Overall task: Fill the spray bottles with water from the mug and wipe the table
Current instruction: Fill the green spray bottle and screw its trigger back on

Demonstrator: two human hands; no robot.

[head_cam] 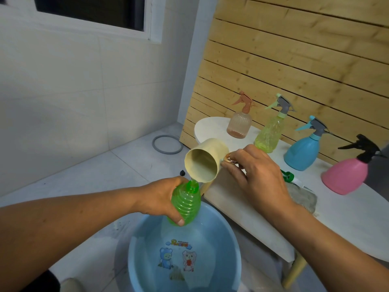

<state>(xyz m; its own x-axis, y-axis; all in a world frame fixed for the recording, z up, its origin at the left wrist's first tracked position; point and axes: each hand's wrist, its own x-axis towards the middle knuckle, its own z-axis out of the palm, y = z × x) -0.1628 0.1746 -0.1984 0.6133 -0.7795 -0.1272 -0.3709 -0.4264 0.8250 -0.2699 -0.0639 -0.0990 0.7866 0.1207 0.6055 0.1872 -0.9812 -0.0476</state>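
My left hand (160, 199) grips a green ribbed spray bottle (186, 204) with its top off, tilted above the blue basin (233, 241). My right hand (256, 173) holds the cream mug (205, 162) by its handle, tipped so its lip sits over the bottle's open neck. On the white table (347, 216) stand a peach spray bottle (240, 121), a yellow-green one (270, 131), a blue one (303, 150) and a pink one (347, 173). A grey cloth (305, 199) lies behind my right wrist.
The basin holds water and sits on the tiled floor below the table edge. A green sprayer head (287, 177) lies on the table behind my right hand. A grey ring (167, 144) lies on the floor by the wall. A wooden slat panel (294, 60) backs the table.
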